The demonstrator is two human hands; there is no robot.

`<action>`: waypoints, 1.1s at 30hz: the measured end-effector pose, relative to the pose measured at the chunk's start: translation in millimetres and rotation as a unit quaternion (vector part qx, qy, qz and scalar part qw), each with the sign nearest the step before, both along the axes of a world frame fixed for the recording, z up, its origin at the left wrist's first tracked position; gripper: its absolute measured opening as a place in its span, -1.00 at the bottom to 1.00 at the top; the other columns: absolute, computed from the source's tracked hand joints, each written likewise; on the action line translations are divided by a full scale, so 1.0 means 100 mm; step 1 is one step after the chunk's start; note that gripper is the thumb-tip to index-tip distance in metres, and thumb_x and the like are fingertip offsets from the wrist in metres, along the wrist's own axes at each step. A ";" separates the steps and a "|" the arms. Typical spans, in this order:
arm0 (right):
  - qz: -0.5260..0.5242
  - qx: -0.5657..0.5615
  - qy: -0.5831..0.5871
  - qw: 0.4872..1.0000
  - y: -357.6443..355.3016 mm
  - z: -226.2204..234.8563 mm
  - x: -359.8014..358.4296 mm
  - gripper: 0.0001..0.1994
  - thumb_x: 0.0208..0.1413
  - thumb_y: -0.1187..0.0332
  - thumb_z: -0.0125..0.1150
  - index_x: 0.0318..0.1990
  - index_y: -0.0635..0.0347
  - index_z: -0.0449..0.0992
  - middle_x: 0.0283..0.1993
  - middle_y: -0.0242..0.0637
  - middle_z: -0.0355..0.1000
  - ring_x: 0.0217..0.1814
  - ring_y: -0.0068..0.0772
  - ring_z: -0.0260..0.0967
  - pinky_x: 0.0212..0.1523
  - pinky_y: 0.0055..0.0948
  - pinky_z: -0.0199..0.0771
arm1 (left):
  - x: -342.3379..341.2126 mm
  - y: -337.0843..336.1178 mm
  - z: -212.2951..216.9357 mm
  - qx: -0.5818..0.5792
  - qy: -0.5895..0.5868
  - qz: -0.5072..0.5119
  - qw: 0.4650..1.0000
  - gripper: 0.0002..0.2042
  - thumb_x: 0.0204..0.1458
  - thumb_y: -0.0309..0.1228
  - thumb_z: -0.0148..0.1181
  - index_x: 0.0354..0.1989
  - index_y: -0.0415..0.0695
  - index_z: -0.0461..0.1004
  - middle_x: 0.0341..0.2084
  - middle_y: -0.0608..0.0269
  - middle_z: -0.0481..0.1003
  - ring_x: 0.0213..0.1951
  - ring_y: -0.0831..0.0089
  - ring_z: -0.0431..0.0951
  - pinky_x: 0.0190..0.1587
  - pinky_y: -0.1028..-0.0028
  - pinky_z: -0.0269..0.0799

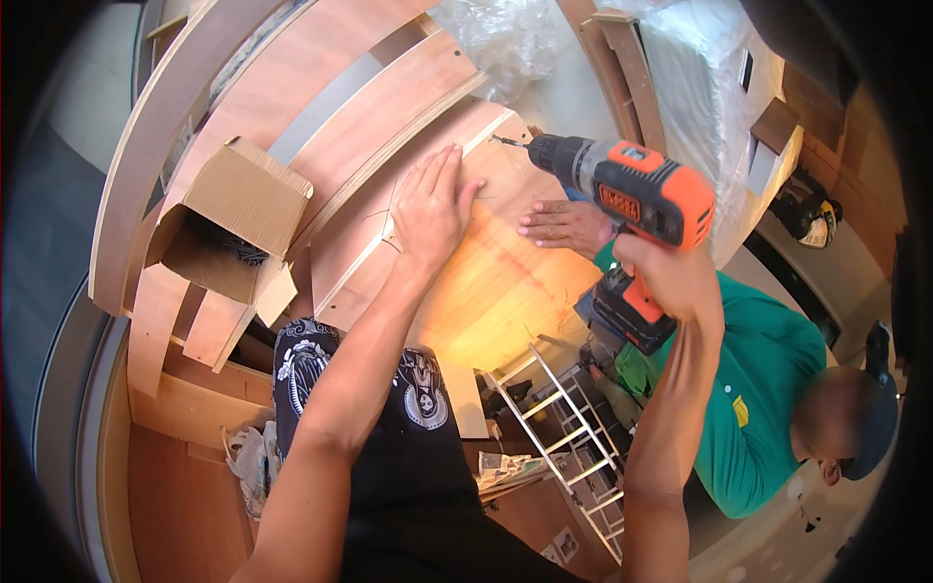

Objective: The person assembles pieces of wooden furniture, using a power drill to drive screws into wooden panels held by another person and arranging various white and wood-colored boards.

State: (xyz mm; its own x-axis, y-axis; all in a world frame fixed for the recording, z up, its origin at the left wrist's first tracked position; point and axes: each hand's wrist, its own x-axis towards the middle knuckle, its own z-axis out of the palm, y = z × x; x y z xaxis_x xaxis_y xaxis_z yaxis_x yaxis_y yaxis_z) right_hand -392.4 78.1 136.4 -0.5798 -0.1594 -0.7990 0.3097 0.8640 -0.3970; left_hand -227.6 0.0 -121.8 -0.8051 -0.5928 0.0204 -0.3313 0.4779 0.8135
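My left hand (431,206) lies flat, fingers together, on a light plywood panel (486,282). My right hand (671,277) grips the handle of an orange and black cordless drill (632,194). The drill's bit (505,142) points left and touches the panel's upper edge. A co-worker in a green shirt (768,389) stands below at the right. The co-worker's hand (567,225) presses on the same panel just under the drill.
An open cardboard box (233,228) sits on the wooden frame at the left. Curved wooden boards (146,155) run along the left and top. A metal ladder (573,442) stands below. Plastic-wrapped material (700,87) is at the upper right.
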 end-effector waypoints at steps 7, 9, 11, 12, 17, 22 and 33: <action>0.008 0.030 0.049 0.998 -0.02 -0.03 0.01 -0.88 -0.22 0.51 0.19 -0.43 0.27 0.51 -0.58 -0.46 0.38 -0.54 -0.61 0.28 -0.50 -0.48 0.28 | -0.01 -0.01 -0.02 -0.005 -0.005 -0.005 1.000 -0.53 0.02 -0.21 0.40 0.06 -0.21 0.54 -0.01 0.12 0.61 0.00 0.10 0.61 0.05 0.11 0.50; 0.014 0.006 0.048 0.999 -0.04 -0.02 0.03 -0.85 -0.18 0.52 0.22 -0.36 0.28 0.54 -0.53 -0.45 0.41 -0.51 -0.60 0.32 -0.45 -0.48 0.34 | -0.01 -0.02 -0.01 -0.012 -0.013 -0.006 1.000 -0.53 0.02 -0.21 0.40 0.07 -0.20 0.54 0.00 0.14 0.60 0.01 0.09 0.60 0.06 0.10 0.50; 0.051 0.009 0.069 0.996 -0.05 -0.04 0.08 -0.80 -0.14 0.53 0.25 -0.28 0.29 0.56 -0.46 -0.43 0.45 -0.44 -0.59 0.36 -0.37 -0.48 0.41 | -0.01 -0.03 0.01 -0.007 -0.021 -0.006 1.000 -0.52 0.02 -0.21 0.41 0.08 -0.19 0.54 0.01 0.13 0.60 0.04 0.08 0.59 0.08 0.09 0.49; 0.077 0.010 0.086 0.993 -0.03 -0.04 0.09 -0.78 -0.12 0.54 0.26 -0.24 0.30 0.57 -0.42 -0.42 0.47 -0.40 -0.59 0.39 -0.33 -0.48 0.45 | -0.01 -0.03 0.03 0.002 -0.026 -0.006 1.000 -0.51 0.02 -0.22 0.42 0.10 -0.19 0.54 0.03 0.12 0.59 0.07 0.06 0.58 0.11 0.09 0.48; 0.192 0.023 0.134 0.972 0.21 -0.16 0.16 -0.69 -0.07 0.58 0.31 -0.09 0.33 0.57 -0.25 -0.35 0.55 -0.22 -0.57 0.45 -0.14 -0.46 0.51 | -0.01 -0.04 0.00 -0.008 -0.028 -0.006 1.000 -0.53 0.02 -0.20 0.39 0.08 -0.18 0.55 0.02 0.16 0.60 0.05 0.09 0.59 0.09 0.08 0.49; 0.182 -0.004 0.124 0.975 0.29 -0.23 0.13 -0.67 -0.04 0.55 0.34 -0.06 0.34 0.55 -0.22 -0.33 0.56 -0.19 -0.55 0.46 -0.12 -0.44 0.51 | -0.04 -0.04 0.03 -0.007 -0.029 -0.005 1.000 -0.52 0.02 -0.20 0.40 0.08 -0.17 0.54 0.03 0.16 0.59 0.06 0.07 0.59 0.09 0.07 0.50; 0.158 -0.080 0.061 0.982 0.05 -0.20 0.15 -0.64 0.05 0.66 0.14 0.05 0.40 0.50 -0.10 -0.14 0.65 0.00 -0.35 0.63 0.06 -0.40 0.60 | -0.02 -0.05 0.04 -0.015 -0.035 -0.011 0.999 -0.51 0.03 -0.19 0.40 0.09 -0.18 0.53 0.04 0.14 0.59 0.10 0.06 0.57 0.14 0.03 0.46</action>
